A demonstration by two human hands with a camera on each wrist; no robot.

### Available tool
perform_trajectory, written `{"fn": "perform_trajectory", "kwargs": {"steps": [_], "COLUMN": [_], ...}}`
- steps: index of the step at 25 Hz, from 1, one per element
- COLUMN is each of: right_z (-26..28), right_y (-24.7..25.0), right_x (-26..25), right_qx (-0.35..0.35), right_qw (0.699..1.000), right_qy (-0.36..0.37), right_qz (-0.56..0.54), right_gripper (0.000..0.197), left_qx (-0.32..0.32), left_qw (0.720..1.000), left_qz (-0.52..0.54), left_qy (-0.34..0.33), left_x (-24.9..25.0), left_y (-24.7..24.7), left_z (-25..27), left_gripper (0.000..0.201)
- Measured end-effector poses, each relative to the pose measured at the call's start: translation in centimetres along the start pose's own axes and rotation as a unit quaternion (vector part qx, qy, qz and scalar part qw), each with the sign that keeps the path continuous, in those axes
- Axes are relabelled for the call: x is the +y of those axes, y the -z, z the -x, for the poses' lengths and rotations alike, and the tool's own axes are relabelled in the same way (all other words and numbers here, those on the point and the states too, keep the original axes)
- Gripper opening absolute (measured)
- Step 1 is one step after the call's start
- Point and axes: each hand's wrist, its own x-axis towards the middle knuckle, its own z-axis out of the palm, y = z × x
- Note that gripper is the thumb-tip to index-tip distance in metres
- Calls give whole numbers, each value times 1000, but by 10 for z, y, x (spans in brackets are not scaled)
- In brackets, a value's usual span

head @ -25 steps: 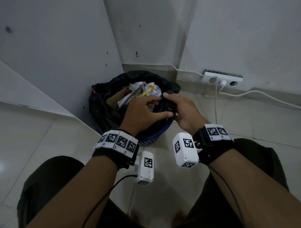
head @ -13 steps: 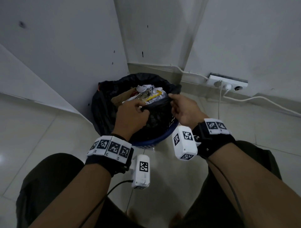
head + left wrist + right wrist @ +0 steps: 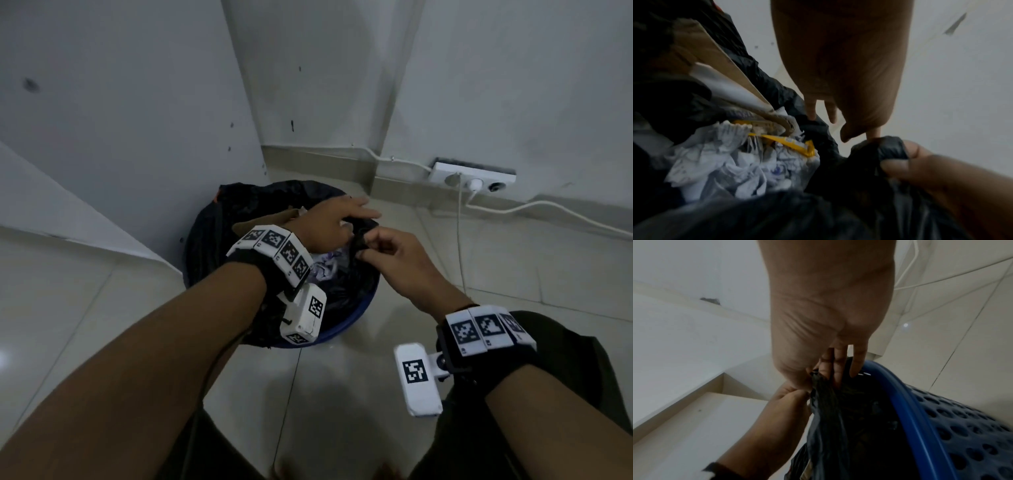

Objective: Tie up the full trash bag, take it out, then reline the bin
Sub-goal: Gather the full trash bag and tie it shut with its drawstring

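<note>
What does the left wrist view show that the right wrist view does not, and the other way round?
Only the left wrist view shows the rubbish inside: crumpled white paper, a yellow wrapper and a piece of brown cardboard. Only the right wrist view shows the blue bin with its perforated wall and smooth rim, and white cables across the floor tiles. Both show the black trash bag with a gathered edge pinched by the right hand, and the left hand beside it at the same spot.
</note>
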Motion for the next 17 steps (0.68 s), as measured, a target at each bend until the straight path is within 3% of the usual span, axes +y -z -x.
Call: {"fn": "perform_trajectory", "kwargs": {"steps": [3,4,7,10,14,17], "right_z": [7,8,9,8,6,2], "right_y": [15,18,21,23,28,23], "right_x": [4,5,12,9,3,3], "right_qx": [19,21,37,68,97,110], "right_qw": [993,985,969,971,974,963], "right_qy": [-74,-108,-176,-176,-165,-168], "right_qz": [-92,-135,-171,-150,-124,-182], "right_gripper": [20,14,38,22,30,18], "left_qx": [-57,-37,59,114,144,182], "left_qw": [997,998,997,992,989,983], "left_qz": [-38,-35,-20,0,-19,-9], "left_qy": [-41,-43,-52,-59,-24,-23], "left_x": [-3,-6,-4,4,13,22], "left_y": [-13,-14,-14,-15,-12,-7], "left_z": [-6,-5,-3,-7,-17,-20], "left_gripper": [42,34,17,7,21,27]}}
